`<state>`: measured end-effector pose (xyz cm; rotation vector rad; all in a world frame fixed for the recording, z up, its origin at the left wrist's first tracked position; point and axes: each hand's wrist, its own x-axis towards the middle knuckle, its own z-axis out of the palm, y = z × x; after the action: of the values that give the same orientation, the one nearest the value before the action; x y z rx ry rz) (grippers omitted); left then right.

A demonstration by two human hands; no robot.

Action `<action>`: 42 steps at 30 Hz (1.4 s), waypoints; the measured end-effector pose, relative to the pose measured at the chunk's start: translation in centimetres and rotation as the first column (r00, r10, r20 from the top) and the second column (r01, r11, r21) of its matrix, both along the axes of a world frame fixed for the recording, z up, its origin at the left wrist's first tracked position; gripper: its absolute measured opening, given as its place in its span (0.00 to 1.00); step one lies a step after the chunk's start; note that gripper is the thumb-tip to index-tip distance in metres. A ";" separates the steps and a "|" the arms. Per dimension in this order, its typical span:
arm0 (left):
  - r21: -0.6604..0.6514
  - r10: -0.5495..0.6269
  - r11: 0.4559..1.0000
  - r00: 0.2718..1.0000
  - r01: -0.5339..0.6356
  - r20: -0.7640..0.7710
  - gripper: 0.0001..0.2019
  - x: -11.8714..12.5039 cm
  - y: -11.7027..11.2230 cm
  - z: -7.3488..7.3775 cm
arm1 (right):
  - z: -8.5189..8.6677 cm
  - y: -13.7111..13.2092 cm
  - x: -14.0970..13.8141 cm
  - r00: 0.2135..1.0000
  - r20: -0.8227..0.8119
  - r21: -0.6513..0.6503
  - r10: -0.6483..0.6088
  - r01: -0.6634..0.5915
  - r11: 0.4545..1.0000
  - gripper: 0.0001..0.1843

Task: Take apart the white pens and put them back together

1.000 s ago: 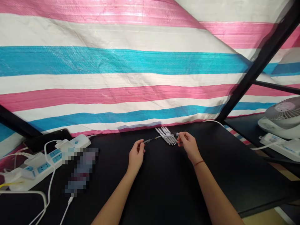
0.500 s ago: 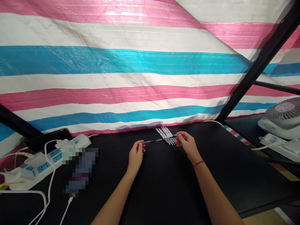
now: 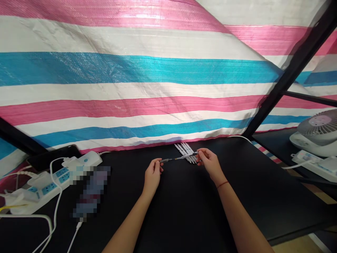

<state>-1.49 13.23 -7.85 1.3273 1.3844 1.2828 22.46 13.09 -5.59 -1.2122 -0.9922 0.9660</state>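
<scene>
Here, the left hand (image 3: 153, 174) and right hand (image 3: 210, 162) pinch one pen (image 3: 179, 158) over white pens (image 3: 185, 151).

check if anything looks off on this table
The oddest thing is a pixelated patch on the black table, beside the white power strip: it is blurred, so what lies there cannot be told. The white pens lie in a slanted bunch, not spilled, and the slim pen between the left hand and right hand shows no clear damage.
</scene>
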 end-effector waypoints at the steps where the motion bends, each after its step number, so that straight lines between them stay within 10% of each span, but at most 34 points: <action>1: 0.003 0.002 1.000 1.000 -0.002 0.000 0.19 0.0 0.0 0.0 | 0.0 0.0 0.0 1.000 0.001 0.002 -0.001 0.001 1.000 0.20; 42: 0.028 0.022 0.999 0.999 -0.022 0.025 0.19 0.0 -0.1 0.0 | 0.5 -0.3 -0.1 0.999 -0.045 -0.011 -0.015 0.015 1.000 0.18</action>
<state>-1.49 13.08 -7.85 1.3142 1.3715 1.3342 22.37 12.83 -5.14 -1.1998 -0.9423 0.9838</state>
